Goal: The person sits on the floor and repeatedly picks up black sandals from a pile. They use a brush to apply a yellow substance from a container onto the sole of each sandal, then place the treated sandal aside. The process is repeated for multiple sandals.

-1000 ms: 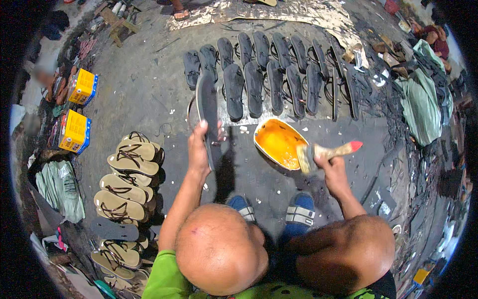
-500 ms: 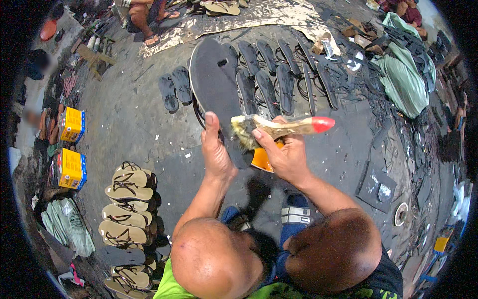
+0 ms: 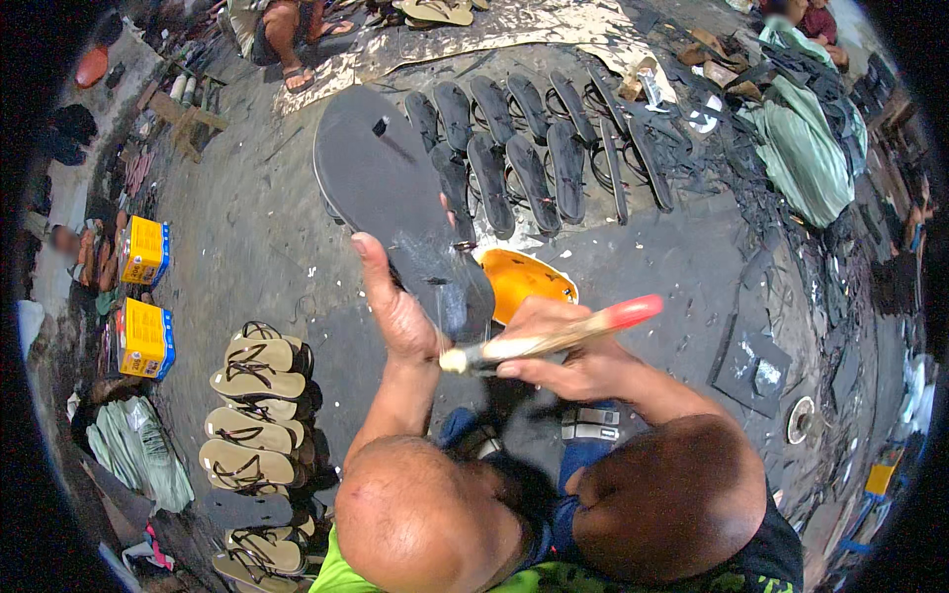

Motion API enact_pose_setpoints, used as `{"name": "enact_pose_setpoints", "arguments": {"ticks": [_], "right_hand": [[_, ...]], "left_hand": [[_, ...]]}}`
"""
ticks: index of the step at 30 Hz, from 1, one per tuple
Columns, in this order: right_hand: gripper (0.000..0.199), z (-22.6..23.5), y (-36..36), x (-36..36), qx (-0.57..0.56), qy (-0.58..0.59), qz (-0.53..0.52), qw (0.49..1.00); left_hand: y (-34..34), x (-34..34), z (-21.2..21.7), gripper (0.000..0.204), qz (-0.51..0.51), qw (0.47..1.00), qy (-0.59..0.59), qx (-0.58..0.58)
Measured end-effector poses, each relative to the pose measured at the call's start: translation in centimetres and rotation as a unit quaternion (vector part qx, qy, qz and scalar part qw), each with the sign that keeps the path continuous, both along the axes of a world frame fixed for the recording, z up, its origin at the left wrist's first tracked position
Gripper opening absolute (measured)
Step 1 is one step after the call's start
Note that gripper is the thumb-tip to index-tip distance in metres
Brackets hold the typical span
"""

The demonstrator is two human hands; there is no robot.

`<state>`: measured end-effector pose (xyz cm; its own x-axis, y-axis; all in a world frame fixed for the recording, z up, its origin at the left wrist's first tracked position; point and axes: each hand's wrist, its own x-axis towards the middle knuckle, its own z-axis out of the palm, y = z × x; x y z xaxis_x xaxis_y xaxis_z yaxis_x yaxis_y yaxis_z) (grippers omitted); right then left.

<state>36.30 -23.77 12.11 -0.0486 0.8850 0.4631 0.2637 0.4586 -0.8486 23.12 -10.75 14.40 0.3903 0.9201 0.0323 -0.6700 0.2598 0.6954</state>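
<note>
Left fingers [image 3: 376, 265] grip a dark sandal [image 3: 381, 183]; right fingers [image 3: 542, 375], a brush [image 3: 554, 340].
The sandal partly hides a bowl [image 3: 542, 278] at the hands' one o'clock; tan sandals [image 3: 247, 429], eight.

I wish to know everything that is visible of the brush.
The brush has a pale, wood-like handle with a red end. The right hand grips it; the red end points right and slightly up in the picture. Its other end, pale-tipped, points left, near the left hand; the bristles are unclear. Thin strands seem to link it to the sandal.
</note>
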Motion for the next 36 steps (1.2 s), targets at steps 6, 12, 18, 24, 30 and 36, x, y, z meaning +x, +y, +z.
{"name": "enact_pose_setpoints", "arguments": {"ticks": [6, 12, 18, 24, 30, 36], "right_hand": [[0.009, -2.1, 3.7, 0.6, 0.011, 0.046, -0.301, 0.953], [0.006, 5.9, 3.4, 2.1, 0.164, 0.035, -0.342, 0.924], [0.017, 7.3, 6.3, 2.7, 0.019, 0.137, -0.373, 0.918], [0.016, 5.8, 4.4, 2.2, 0.065, 0.103, -0.351, 0.928], [0.015, 5.4, 4.0, 4.2, 0.070, -0.036, -0.137, 0.987], [0.016, 5.3, 4.9, 6.1, 0.035, 0.035, -0.343, 0.938]], "left_hand": [[-2.0, 0.8, -2.0, 0.073, -0.033, 0.997, -0.001, 0.070], [-1.6, -1.0, -5.8, 0.067, -0.069, 0.955, 0.232, 0.174], [-3.3, -1.0, -5.6, 0.067, -0.122, 0.965, 0.160, 0.169], [-3.5, -0.4, -5.6, 0.066, -0.165, 0.961, 0.182, 0.123], [-3.9, -0.2, -2.4, 0.074, -0.198, 0.978, 0.034, -0.054], [-3.9, -0.9, -3.5, 0.076, -0.217, 0.973, 0.069, 0.017]]}}
